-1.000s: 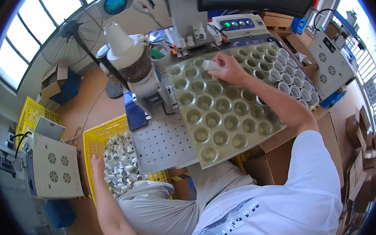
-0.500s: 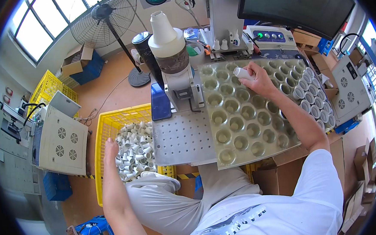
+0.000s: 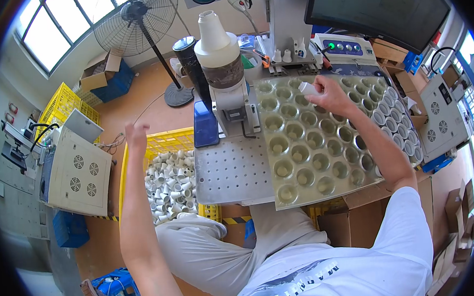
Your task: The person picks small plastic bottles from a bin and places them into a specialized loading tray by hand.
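My right hand [image 3: 330, 96] is closed around a small white tapered plastic cup [image 3: 308, 89], held tilted over the upper part of a translucent tray with rows of round holes [image 3: 280, 200]. Several matching white cups [image 3: 397, 119] sit in holes along the tray's right side. Over on the left, my left hand [image 3: 137, 134] is raised above the rim of a yellow crate [image 3: 163, 136]. Its fingers look curled, slightly blurred, and anything in them is hidden. Many loose white tapered pieces [image 3: 171, 184] lie heaped inside the crate.
A machine column with a white conical top [image 3: 217, 51] stands left of the tray, behind a perforated metal plate [image 3: 232, 170]. A monitor [image 3: 377, 6] and a control box with lit buttons [image 3: 344, 45] are at the back. A fan [image 3: 136, 16] stands back left.
My left hand has risen from over the heaped pieces to above the crate's far rim. My right hand has shifted slightly right, still holding the cup, whose tilt has changed.
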Motion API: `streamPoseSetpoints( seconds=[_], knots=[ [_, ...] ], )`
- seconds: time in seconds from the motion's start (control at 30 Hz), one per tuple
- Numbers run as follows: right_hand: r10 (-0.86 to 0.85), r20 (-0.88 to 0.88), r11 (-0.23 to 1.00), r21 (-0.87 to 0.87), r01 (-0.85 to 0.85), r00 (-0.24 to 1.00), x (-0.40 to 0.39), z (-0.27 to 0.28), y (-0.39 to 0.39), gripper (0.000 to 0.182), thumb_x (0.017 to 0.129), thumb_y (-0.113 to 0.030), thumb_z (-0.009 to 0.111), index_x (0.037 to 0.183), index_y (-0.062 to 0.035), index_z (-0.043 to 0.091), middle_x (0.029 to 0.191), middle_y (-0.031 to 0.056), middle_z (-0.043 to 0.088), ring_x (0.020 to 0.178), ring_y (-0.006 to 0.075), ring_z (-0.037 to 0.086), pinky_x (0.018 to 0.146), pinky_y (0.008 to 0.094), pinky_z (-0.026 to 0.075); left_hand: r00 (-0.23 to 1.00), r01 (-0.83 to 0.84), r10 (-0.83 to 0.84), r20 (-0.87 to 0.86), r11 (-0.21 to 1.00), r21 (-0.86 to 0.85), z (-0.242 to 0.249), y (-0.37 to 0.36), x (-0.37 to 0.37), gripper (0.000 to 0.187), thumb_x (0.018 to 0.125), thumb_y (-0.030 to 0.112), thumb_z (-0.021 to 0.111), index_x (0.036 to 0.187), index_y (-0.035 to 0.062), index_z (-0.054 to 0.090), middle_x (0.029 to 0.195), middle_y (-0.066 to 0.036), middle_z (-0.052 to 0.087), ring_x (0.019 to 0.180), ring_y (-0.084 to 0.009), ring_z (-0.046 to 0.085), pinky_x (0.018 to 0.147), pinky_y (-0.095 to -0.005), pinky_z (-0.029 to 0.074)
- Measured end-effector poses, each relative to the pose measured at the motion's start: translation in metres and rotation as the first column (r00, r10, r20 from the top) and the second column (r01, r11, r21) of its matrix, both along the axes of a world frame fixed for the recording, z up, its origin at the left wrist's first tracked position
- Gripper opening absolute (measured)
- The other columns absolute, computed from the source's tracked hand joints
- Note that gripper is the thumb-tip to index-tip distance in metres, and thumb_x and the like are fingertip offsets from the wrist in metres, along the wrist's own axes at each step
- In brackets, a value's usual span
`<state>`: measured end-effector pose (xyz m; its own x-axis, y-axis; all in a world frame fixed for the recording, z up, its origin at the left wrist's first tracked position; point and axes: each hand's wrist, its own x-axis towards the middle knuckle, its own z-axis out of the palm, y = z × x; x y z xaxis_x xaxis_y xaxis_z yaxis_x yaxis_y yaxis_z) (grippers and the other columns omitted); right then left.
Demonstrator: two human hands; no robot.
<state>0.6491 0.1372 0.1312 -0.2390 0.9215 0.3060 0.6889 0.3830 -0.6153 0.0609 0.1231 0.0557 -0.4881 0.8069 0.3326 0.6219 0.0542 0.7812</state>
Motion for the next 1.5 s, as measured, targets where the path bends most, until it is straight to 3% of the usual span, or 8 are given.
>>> streamPoseSetpoints(
  seconds=[0.13, 0.37, 0.43, 0.5, 0.73, 0.9, 1.17, 1.5],
  knots=[
    [0.056, -0.103, 0.992, 0.121, -0.043, 0.993, -0.031, 0.066, 0.019, 0.042, 0.072, -0.025, 0.077, 0.065, -0.0081, 0.039, 0.062, -0.0017, 0.037, 0.059, 0.0099, 0.033, 0.053, 0.0268, 0.031, 0.897, 0.269, -0.321, 0.303, 0.942, 0.2, 0.175, 0.047, 0.171, 0.024, 0.08, 0.023, 0.055, 0.078, 0.0022, 0.066, 0.087, -0.011, 0.052, 0.085, -0.0238, 0.053, 0.078, -0.036, 0.041],
    [0.355, -0.589, 0.92, 0.356, -0.161, 0.726, -0.147, 0.152, 0.034, 0.036, 0.076, -0.027, 0.076, 0.065, -0.0078, 0.048, 0.062, -0.0049, 0.042, 0.058, 0.0045, 0.036, 0.05, 0.0229, 0.031, 0.699, 0.281, -0.545, 0.463, 0.805, 0.522, 0.255, 0.033, 0.257, 0.027, 0.082, 0.016, 0.045, 0.069, 0.0019, 0.065, 0.084, -0.018, 0.054, 0.079, -0.0264, 0.057, 0.069, -0.0398, 0.049],
    [0.323, -0.539, 0.931, 0.329, -0.158, 0.778, -0.17, 0.139, 0.025, 0.034, 0.076, -0.027, 0.076, 0.066, -0.0064, 0.051, 0.062, -0.0038, 0.044, 0.058, 0.0052, 0.039, 0.051, 0.0233, 0.033, 0.963, 0.232, -0.27, 0.017, 0.858, 0.459, 0.232, 0.03, 0.186, 0.031, 0.082, 0.013, 0.045, 0.06, 0.0037, 0.065, 0.073, -0.015, 0.058, 0.08, -0.025, 0.058, 0.071, -0.0394, 0.048],
    [0.343, -0.372, 0.913, 0.349, -0.212, 0.863, -0.187, 0.111, 0.03, 0.032, 0.078, -0.026, 0.074, 0.068, -0.0044, 0.053, 0.061, -0.0018, 0.045, 0.058, 0.008, 0.041, 0.053, 0.0261, 0.036, 0.72, 0.144, 0.159, -0.676, 0.918, 0.37, 0.196, 0.002, 0.122, 0.026, 0.079, 0.012, 0.052, 0.059, 0.0082, 0.068, 0.071, -0.016, 0.061, 0.076, -0.0244, 0.057, 0.071, -0.0385, 0.044],
    [0.358, -0.412, 0.917, 0.326, -0.232, 0.838, -0.124, 0.087, 0.025, 0.03, 0.081, -0.03, 0.068, 0.082, -0.002, 0.057, 0.089, 0.0132, 0.066, 0.084, 0.0194, 0.061, 0.075, 0.0336, 0.048, 0.8, -0.442, 0.297, -0.521, 0.88, -0.176, -0.046, -0.062, -0.109, 0.038, 0.082, 0.021, 0.05, 0.105, -0.0085, 0.053, 0.108, -0.029, 0.058, 0.102, -0.0454, 0.055, 0.085, -0.0484, 0.045],
    [-0.286, 0.08, 0.938, 0.227, 0.261, 0.955, 0.061, 0.038, 0.042, 0.036, 0.079, -0.031, 0.067, 0.095, 0.0004, 0.058, 0.096, 0.0132, 0.067, 0.089, 0.0233, 0.064, 0.078, 0.0367, 0.049, 0.976, -0.099, -0.02, -0.217, 0.847, -0.523, -0.148, -0.12, -0.15, 0.036, 0.081, 0.013, 0.041, 0.109, -0.0069, 0.054, 0.107, -0.032, 0.057, 0.103, -0.0454, 0.055, 0.086, -0.0478, 0.044],
    [-0.637, 0.603, 0.65, 0.084, 0.755, 0.481, 0.302, -0.016, 0.05, 0.061, 0.07, -0.042, 0.067, 0.116, -0.0026, 0.062, 0.117, 0.0174, 0.062, 0.111, 0.033, 0.058, 0.093, 0.0408, 0.046, 0.922, -0.05, -0.133, -0.363, 0.89, -0.453, -0.144, -0.086, -0.123, 0.025, 0.08, 0.007, 0.042, 0.098, -0.0092, 0.049, 0.091, -0.028, 0.057, 0.08, -0.0428, 0.058, 0.07, -0.0479, 0.046],
    [-0.477, 0.607, 0.823, 0.056, 0.565, 0.636, 0.193, 0.059, 0.057, 0.054, 0.072, -0.042, 0.067, 0.109, -0.0027, 0.063, 0.105, 0.0182, 0.066, 0.1, 0.0321, 0.062, 0.086, 0.0409, 0.048, 0.941, 0.028, -0.178, -0.287, 0.888, -0.459, -0.156, -0.096, -0.14, 0.026, 0.078, 0.005, 0.045, 0.101, -0.0073, 0.048, 0.089, -0.027, 0.058, 0.075, -0.0396, 0.059, 0.059, -0.0428, 0.05]
  ],
)
